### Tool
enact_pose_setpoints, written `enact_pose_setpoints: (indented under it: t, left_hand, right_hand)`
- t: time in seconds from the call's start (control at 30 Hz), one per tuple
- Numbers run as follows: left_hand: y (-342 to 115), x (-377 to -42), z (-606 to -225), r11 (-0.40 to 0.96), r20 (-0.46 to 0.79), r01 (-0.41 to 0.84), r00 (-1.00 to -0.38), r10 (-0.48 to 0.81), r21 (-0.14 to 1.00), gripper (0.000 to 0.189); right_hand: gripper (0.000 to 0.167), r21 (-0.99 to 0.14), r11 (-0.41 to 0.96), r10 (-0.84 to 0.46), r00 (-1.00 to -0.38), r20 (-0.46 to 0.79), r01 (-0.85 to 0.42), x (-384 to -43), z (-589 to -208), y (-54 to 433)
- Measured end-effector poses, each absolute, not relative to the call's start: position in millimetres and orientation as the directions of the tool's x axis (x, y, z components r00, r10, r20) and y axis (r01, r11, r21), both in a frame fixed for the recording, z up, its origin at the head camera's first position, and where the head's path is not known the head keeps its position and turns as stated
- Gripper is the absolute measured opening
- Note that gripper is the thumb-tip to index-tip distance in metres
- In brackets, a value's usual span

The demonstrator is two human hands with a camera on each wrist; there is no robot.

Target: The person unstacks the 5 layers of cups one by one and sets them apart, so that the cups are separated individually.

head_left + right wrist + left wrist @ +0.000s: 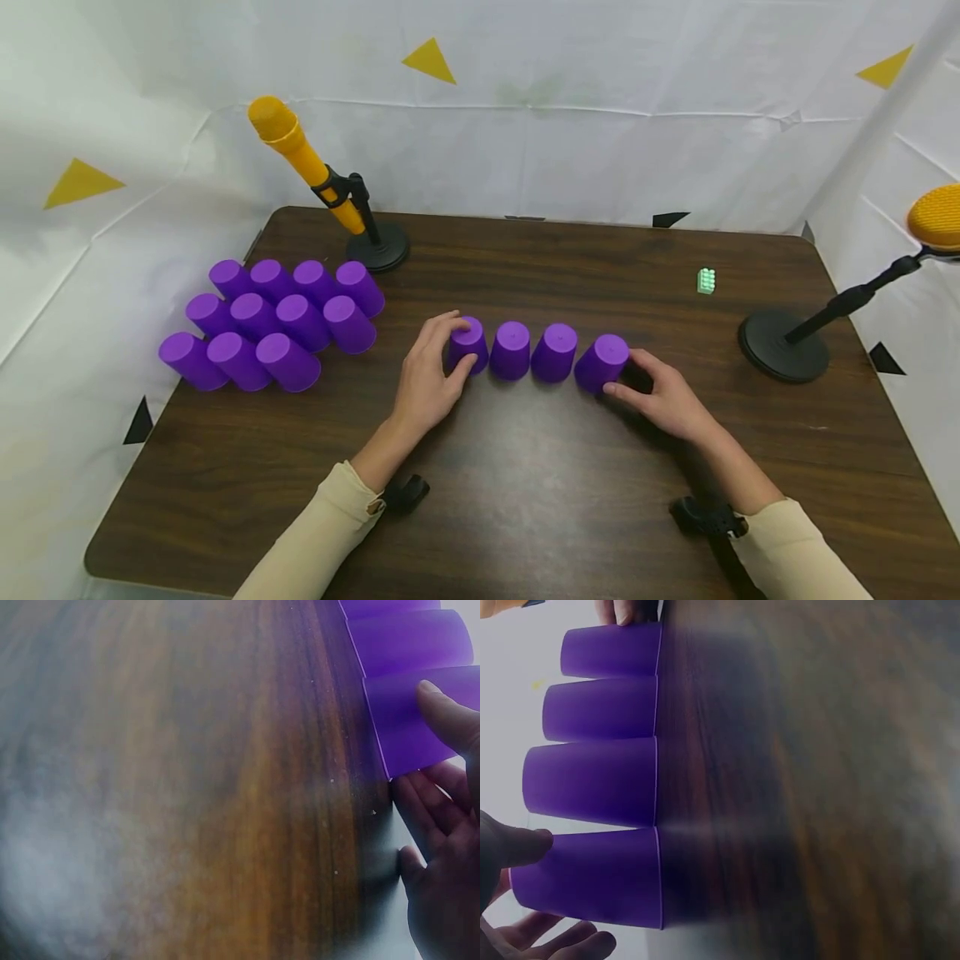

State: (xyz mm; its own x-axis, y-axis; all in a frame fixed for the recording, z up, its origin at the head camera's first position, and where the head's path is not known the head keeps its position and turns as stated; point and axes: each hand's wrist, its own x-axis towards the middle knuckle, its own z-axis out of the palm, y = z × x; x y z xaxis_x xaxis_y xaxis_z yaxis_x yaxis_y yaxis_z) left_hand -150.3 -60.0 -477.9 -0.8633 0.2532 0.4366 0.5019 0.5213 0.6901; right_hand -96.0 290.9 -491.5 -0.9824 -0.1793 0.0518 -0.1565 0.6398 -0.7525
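Four upside-down purple cups stand in a short row at the table's middle; I count them only as several. My left hand [427,379] holds the leftmost cup [472,348], thumb on its near side and index finger by its top. In the left wrist view that cup [592,877] stands rim down, closest to the camera. My right hand [667,400] grips the rightmost cup [602,363] between thumb and fingers. The right wrist view has the thumb pressed on this cup [405,724], with the fingers partly hidden behind it. Two middle cups, including one [555,354], stand untouched between them.
Several more upside-down purple cups [255,317] stand in three rows at left. A yellow microphone [300,158] on a black stand is behind them. Another black stand [783,346] with a yellow-topped microphone [937,217] stands at right, near a small green brick [706,281].
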Motion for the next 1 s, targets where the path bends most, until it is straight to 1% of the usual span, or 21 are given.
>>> enact_pose_setpoints:
  t: [0.17, 0.37, 0.63, 0.8, 1.0]
  left_hand:
    - [-57, -153, -479, 0.496, 0.447, 0.504, -0.862, 0.238, 0.707, 0.037]
    - [-58, -152, -478, 0.483, 0.455, 0.504, -0.862, 0.224, 0.716, 0.034]
    - [-77, -143, -472, 0.480, 0.441, 0.496, -0.867, 0.231, 0.723, 0.033]
    - [-106, -136, -467, 0.509, 0.437, 0.458, -0.883, 0.171, 0.729, 0.035]
    - [-149, -129, -465, 0.569, 0.438, 0.375, -0.898, 0.028, 0.732, 0.036]
  right_hand:
    - [0.051, -0.753, 0.640, -0.182, -0.982, 0.044, -0.152, -96, -491, 291]
    - [0.050, -0.753, 0.638, -0.181, -0.982, 0.059, -0.163, -96, -491, 290]
    - [0.050, -0.753, 0.638, -0.179, -0.982, 0.062, -0.163, -96, -493, 290]
    - [0.049, -0.754, 0.636, -0.179, -0.982, 0.065, -0.166, -97, -493, 291]
    - [0.050, -0.754, 0.635, -0.182, -0.981, 0.063, -0.166, -97, -493, 291]
